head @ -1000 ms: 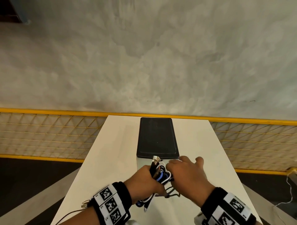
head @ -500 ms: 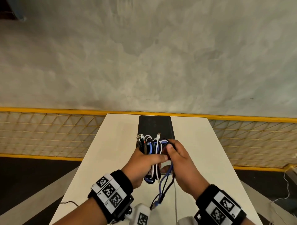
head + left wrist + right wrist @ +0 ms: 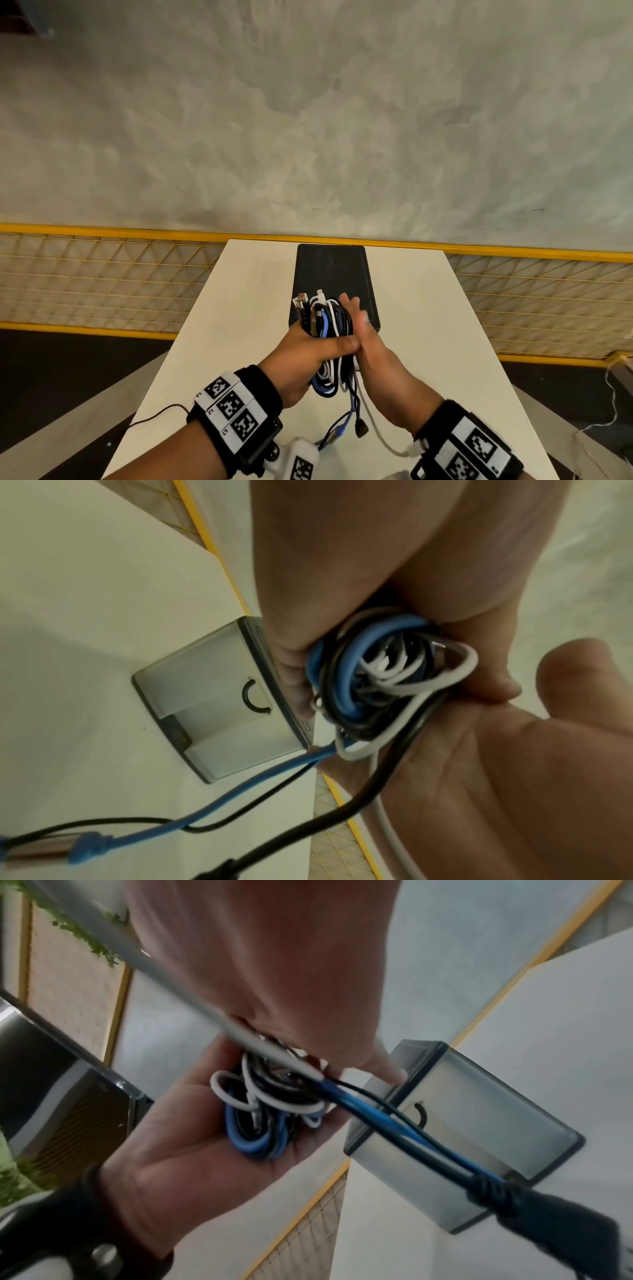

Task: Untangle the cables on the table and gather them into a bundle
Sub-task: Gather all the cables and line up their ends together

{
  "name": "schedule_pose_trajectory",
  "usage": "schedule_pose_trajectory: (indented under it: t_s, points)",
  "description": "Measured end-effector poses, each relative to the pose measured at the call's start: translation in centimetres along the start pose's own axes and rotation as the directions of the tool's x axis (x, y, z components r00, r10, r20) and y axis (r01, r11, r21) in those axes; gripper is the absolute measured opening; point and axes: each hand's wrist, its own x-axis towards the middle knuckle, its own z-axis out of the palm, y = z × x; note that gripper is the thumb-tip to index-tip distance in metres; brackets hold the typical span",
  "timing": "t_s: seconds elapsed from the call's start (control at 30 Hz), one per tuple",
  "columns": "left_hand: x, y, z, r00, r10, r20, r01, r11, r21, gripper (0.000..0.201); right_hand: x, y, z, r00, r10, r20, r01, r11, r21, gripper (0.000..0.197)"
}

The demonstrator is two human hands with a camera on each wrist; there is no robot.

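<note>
A bundle of blue, white and black cables (image 3: 327, 325) is held above the white table (image 3: 239, 325), in front of a black-lidded grey box (image 3: 332, 274). My left hand (image 3: 308, 353) grips the coils round their middle, thumb across the front. My right hand (image 3: 358, 322) lies flat against the bundle's right side with its fingers straight. Several loose ends (image 3: 356, 421) with blue and black plugs hang below toward the table. The left wrist view shows the coils (image 3: 369, 674) between my left hand (image 3: 342, 561) and my right palm (image 3: 514, 777). In the right wrist view the coils (image 3: 260, 1123) sit in my left palm (image 3: 192, 1164).
The grey box (image 3: 212, 710) stands at the table's far middle. A yellow mesh fence (image 3: 102, 274) runs behind the table, with concrete floor beyond. A thin black wire (image 3: 157, 414) trails off my left wristband over the table's left edge.
Both hands rose with the bundle from the table in front of the box. My right hand, which pinched the coils half a second ago, now has straight fingers along them.
</note>
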Motion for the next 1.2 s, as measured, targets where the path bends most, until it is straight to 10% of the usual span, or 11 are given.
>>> schedule_pose_trajectory:
  t_s: [0.23, 0.43, 0.63, 0.9, 1.1, 1.2]
  points:
    - [-0.1, 0.2, 0.3, 0.993, 0.083, -0.086, -0.078, 0.995, 0.054, 0.032, -0.4, -1.3, -0.8, 0.988, 0.072, 0.139, -0.069, 0.997, -0.025, 0.043]
    - [0.3, 2.2, 0.4, 0.949, 0.189, -0.252, -0.176, 0.982, 0.074, 0.012, -0.7, 1.9, -0.9, 0.981, 0.051, 0.188, -0.038, 0.996, -0.076, 0.093]
    - [-0.3, 3.1, -0.3, 0.966, 0.148, -0.213, -0.184, 0.97, -0.161, 0.019, -0.9, 2.2, -0.2, 0.96, 0.196, 0.201, -0.112, 0.924, -0.366, 0.012]
    - [-1.8, 3.3, -2.1, 0.996, 0.082, 0.032, -0.071, 0.964, -0.257, 0.01, -0.7, 2.8, 0.2, 0.93, 0.283, 0.234, -0.141, 0.863, -0.486, 0.017]
    - [-2.3, 2.5, -2.8, 0.998, 0.056, -0.006, -0.056, 0.963, -0.263, 0.009, -0.8, 3.4, -1.6, 0.943, 0.265, 0.202, -0.125, 0.842, -0.525, 0.001]
    - [-2.0, 2.9, -3.3, 0.995, 0.062, -0.084, -0.073, 0.988, -0.135, 0.002, -1.1, 3.3, -2.1, 0.991, 0.129, 0.019, -0.102, 0.857, -0.505, 0.041]
